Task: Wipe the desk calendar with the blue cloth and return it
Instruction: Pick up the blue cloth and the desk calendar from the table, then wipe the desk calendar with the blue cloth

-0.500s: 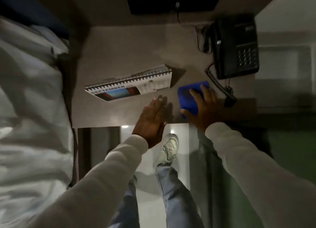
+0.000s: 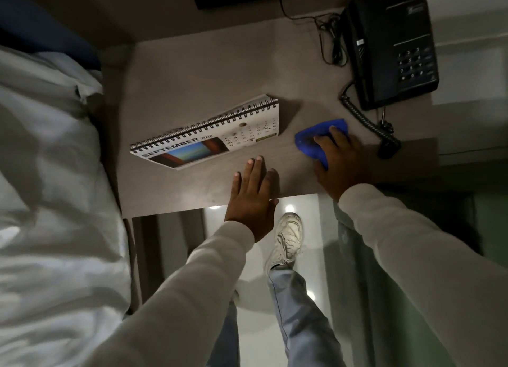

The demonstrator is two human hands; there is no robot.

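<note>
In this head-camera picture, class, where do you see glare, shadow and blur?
Head view: dim overall; bright glare spots on the floor below the desk edge; the calendar throws a dark shadow to its right; the phone and bedding look slightly smeared; straight edges bow from the wide lens.

Desk calendar (image 2: 217, 138): glossy paper, wire spiral. Blue cloth (image 2: 312, 142): soft fabric. Desk (image 2: 192, 72): matt woodgrain. Phone (image 2: 390, 44): black plastic.

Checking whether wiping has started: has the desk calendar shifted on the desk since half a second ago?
No. The desk calendar lies in the same spot relative to the telephone and the desk's front edge, untouched by either hand.
</note>
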